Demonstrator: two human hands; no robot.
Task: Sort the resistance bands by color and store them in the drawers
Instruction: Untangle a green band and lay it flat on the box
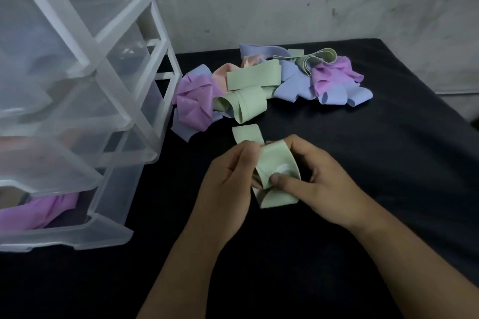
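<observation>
Black tabletop (363,137) below, and a green resistance band (278,171) sits between both hands, left hand (228,184) pinching its top, right hand (324,189) curled round the loop, thumb pressing: folding, I'd say, then a drawer in the clear drawer unit (77,85), away from the mixed pile (272,80).

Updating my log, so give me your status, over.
Left hand and right hand both pinch green band. Purple band in open bottom drawer. Unsorted pile beyond hands, not in the way.
</observation>
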